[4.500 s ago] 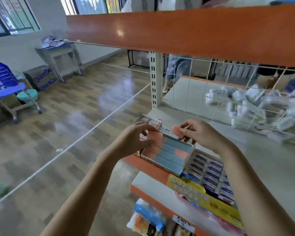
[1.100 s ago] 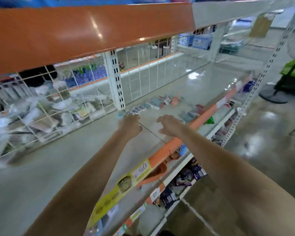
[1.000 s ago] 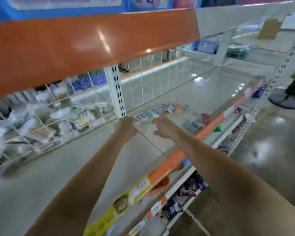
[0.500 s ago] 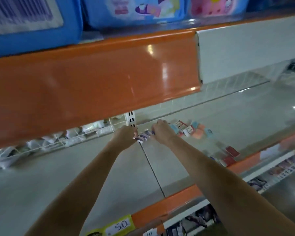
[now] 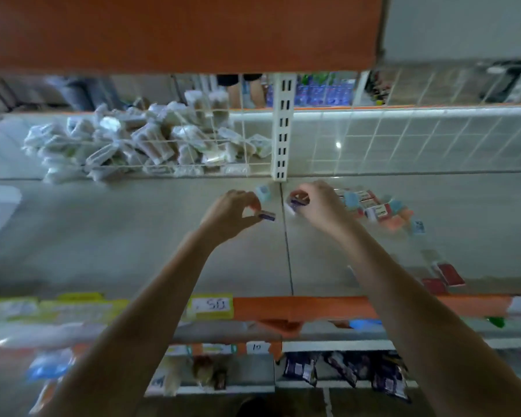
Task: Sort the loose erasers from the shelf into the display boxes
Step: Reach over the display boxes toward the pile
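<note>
Both my arms reach deep onto the grey shelf (image 5: 133, 236). My left hand (image 5: 232, 213) pinches a small eraser with a dark blue sleeve (image 5: 266, 215) between thumb and fingers. My right hand (image 5: 316, 203) grips another blue-sleeved eraser (image 5: 298, 203) just right of the shelf seam. A light blue eraser (image 5: 263, 192) lies between the hands near the upright post. A loose pile of erasers (image 5: 379, 210), red-white, blue and orange, lies right of my right hand. No display box is in view.
A white slotted post (image 5: 282, 127) and wire grid back the shelf. Clear-wrapped packets (image 5: 151, 142) are heaped behind the grid at left. Two red packs (image 5: 445, 278) lie near the orange front edge (image 5: 298, 307). An orange shelf (image 5: 178, 31) hangs overhead. A person's legs show beyond.
My view swung from the display boxes to the loose pile further along the shelf. Both hands reached to the back and each has picked up a blue-sleeved eraser.
</note>
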The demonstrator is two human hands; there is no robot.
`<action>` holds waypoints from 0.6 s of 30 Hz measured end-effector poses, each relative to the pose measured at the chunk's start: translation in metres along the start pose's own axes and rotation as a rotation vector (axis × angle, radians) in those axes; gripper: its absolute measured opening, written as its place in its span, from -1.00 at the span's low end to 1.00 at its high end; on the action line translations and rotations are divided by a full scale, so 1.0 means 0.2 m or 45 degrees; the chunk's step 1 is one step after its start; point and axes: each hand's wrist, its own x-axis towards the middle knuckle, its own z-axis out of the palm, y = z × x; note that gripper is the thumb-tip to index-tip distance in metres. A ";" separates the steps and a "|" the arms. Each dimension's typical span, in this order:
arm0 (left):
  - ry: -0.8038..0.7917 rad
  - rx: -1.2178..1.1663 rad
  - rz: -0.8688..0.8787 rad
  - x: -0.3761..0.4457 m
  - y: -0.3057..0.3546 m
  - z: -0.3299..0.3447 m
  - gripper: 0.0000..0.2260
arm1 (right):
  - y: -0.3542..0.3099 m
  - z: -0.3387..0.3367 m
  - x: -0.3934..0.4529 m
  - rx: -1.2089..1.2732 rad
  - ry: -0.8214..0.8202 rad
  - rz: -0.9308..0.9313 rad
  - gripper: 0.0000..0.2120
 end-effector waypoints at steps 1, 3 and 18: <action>0.044 -0.033 -0.024 -0.06 -0.01 -0.03 -0.87 | -0.07 0.01 -0.02 0.034 -0.012 -0.062 -0.73; 0.126 -0.076 -0.082 -0.20 -0.05 -0.11 -0.88 | -0.22 0.06 -0.08 0.082 -0.063 -0.172 -0.67; 0.284 0.060 -0.518 -1.61 -0.90 -1.02 -0.82 | -1.70 0.82 -0.40 0.437 -0.236 -0.587 -0.69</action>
